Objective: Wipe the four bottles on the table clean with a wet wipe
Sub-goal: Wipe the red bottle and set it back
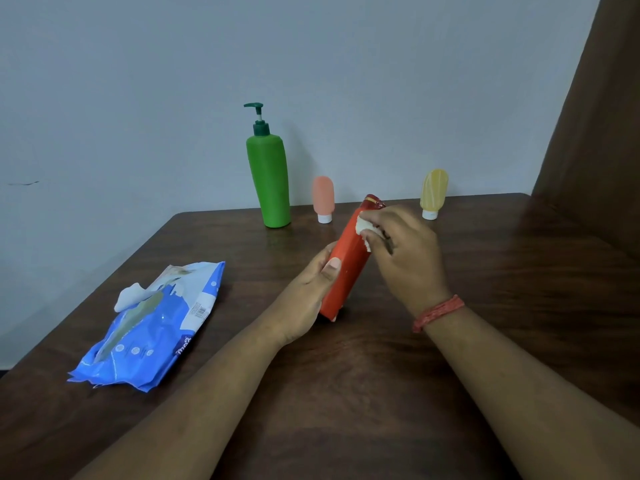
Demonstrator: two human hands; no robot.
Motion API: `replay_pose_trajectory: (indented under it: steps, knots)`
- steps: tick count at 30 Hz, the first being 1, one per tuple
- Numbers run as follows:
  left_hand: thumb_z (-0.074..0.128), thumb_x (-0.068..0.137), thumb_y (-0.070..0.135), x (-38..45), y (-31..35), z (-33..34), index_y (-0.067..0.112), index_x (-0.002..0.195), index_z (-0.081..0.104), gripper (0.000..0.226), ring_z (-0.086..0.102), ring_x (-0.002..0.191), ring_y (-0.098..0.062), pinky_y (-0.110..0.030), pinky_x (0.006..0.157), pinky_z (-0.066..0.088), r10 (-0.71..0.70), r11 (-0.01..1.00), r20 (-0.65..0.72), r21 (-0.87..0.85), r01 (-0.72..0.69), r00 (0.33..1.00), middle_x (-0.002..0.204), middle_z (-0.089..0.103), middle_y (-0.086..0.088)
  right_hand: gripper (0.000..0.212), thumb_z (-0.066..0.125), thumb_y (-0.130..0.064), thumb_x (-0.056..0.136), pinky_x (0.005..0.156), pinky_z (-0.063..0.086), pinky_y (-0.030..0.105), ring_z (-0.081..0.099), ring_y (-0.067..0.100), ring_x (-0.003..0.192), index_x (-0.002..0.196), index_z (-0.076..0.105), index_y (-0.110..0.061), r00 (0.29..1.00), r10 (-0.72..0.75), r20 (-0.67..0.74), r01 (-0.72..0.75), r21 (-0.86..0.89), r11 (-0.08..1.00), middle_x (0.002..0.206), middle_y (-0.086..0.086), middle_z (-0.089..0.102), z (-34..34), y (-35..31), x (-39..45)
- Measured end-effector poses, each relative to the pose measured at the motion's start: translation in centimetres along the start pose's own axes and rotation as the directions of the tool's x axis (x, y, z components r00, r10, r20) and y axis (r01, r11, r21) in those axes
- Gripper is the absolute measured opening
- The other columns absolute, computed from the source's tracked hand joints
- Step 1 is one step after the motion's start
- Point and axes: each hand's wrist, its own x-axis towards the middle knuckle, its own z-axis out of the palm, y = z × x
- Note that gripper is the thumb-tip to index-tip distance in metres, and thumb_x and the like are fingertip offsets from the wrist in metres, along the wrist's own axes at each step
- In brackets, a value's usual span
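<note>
Item 1: red bottle [347, 263]. It is leaning tilted above the middle of the table [381, 393], top end pointing away toward the wall, lower end sitting just over the wood. Whether the base is touching the tabletop cannot be told.

Item 2: left hand [308, 292]. It is gripping the lower half of the red bottle, fingers curling round the far side, thumb lying flat across the front face.

Item 3: right hand [405, 251]. It is pinching a wet wipe [367, 233] in bunched fingers and pressing it against the upper part of the red bottle, just under the cap. A red thread band [438, 313] is circling this wrist.

Item 4: green pump bottle [270, 181]. It is standing upright at the back edge of the table, near the wall, pump spout pointing left.

Item 5: pink bottle [323, 199]. It is standing on its white cap just right of the green pump bottle, apart from it.

Item 6: yellow bottle [433, 194]. It is standing on its white cap at the back right, well apart from the pink bottle.

Item 7: blue wipes packet [152, 327]. It is lying flat on the left of the table, flap open, one white wipe sticking up from the opening.
</note>
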Motion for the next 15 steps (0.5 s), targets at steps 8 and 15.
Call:
replay_pose_trajectory:
  steps: [8, 15]
  knots:
    - [0.037, 0.085, 0.079, 0.1, -0.1, 0.0, 0.078, 0.123, 0.037, 0.037, 0.052, 0.133, -0.021, -0.050, 0.110, 0.044, 0.036, 0.999, -0.057, -0.028, -0.037, 0.998, 0.145, 0.050, 0.011, 0.013, 0.069, -0.007, 0.090, 0.087, 0.039, 0.007, 0.057, 0.009, 0.095, 0.102, 0.074, -0.009, 0.973, -0.100, 0.207, 0.102, 0.003, 0.995, 0.101, 0.000, 0.062, 0.0, -0.3, -0.7]
    - [0.039, 0.077, 0.089, 0.6, -0.9, -0.1, 0.067, 0.132, 0.045, 0.060, 0.056, 0.123, -0.027, -0.050, 0.101, 0.047, 0.029, 0.992, -0.067, -0.121, -0.037, 0.997, 0.138, 0.057, 0.000, 0.007, 0.071, -0.011, 0.089, 0.083, 0.045, 0.015, 0.059, 0.009, 0.091, 0.097, 0.073, -0.011, 0.977, -0.083, 0.197, 0.077, 0.040, 0.996, 0.098, 0.000, 0.063, 0.2, -0.4, -0.7]
